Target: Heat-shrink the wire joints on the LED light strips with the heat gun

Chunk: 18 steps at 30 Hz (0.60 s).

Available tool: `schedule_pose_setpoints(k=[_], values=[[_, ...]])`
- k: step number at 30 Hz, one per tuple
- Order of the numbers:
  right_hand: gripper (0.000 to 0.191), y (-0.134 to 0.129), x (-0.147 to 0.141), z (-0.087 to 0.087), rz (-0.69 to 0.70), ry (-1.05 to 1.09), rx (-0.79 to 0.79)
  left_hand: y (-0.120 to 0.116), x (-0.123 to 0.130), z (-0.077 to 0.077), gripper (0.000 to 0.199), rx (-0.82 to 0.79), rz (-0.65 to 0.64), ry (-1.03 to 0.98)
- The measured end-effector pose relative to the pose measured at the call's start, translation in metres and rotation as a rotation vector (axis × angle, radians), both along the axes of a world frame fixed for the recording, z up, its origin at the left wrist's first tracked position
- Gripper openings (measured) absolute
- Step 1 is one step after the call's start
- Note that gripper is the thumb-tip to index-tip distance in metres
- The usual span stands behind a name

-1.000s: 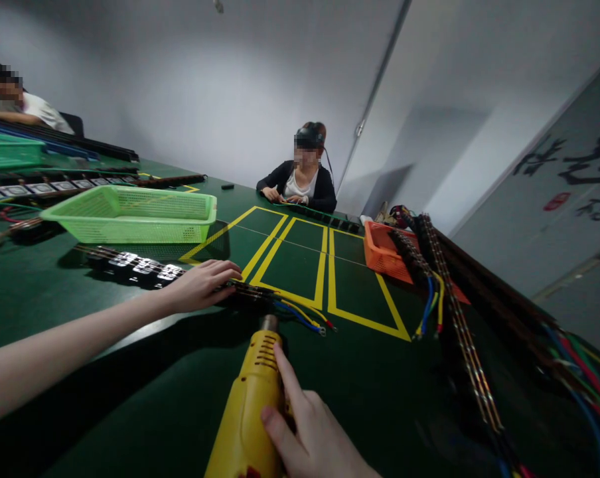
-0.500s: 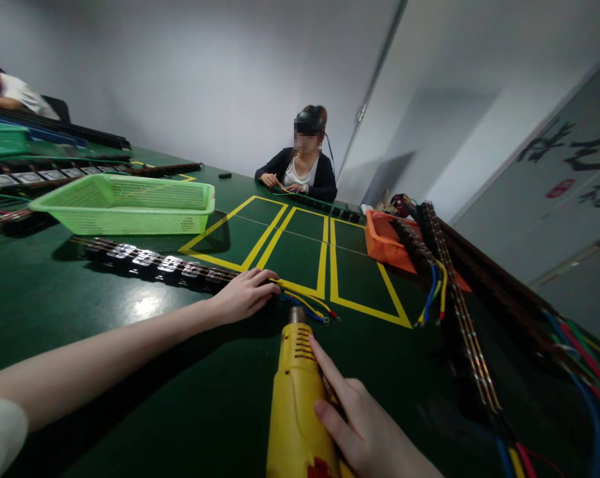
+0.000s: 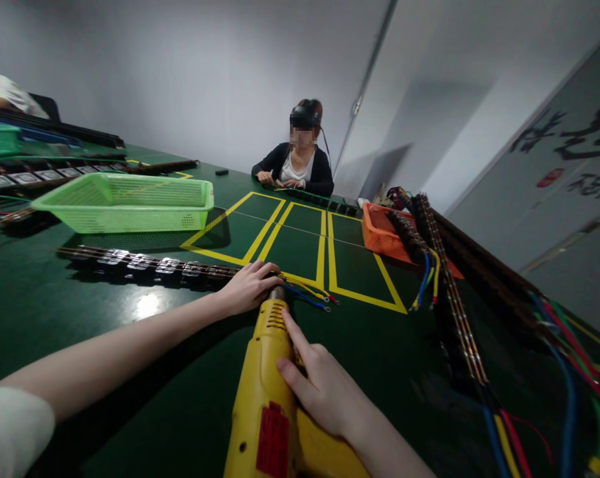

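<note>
My right hand [image 3: 320, 385] is wrapped round a yellow heat gun [image 3: 263, 372] with a red label, its index finger stretched along the body. The metal nozzle [image 3: 277, 293] points forward, close beside my left hand [image 3: 250, 287]. That hand rests with bent fingers on the right end of a long black strip [image 3: 165, 267] with metal rods, holding it where the wires come out. Yellow and blue wires [image 3: 307, 299] with ring terminals, and a red-tipped one, fan out on the green table just right of my left fingers.
A light green basket [image 3: 131, 216] stands at the left, near more strips [image 3: 56, 174]. An orange basket [image 3: 387, 232] and long strips with coloured wires [image 3: 456, 299] lie at the right. Across the green table [image 3: 379, 372] sits a person [image 3: 297, 162]; another is far left.
My right hand and the heat gun have moved left and forward, bringing the nozzle next to my left fingers. The left end of the strip has shifted slightly left and down in view.
</note>
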State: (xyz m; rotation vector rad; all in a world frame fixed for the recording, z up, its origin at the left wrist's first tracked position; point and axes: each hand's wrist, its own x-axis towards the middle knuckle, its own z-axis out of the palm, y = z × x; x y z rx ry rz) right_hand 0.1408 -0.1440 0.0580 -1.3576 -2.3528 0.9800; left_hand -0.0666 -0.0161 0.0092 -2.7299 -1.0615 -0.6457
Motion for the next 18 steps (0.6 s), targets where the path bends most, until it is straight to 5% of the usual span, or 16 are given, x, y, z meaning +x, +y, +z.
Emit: schedule_pose_setpoints(k=[18], values=[[0.07, -0.012, 0.022, -0.01, -0.118, 0.026, -0.104, 0.0, 0.003, -0.007, 0.011, -0.046, 0.038, -0.075]])
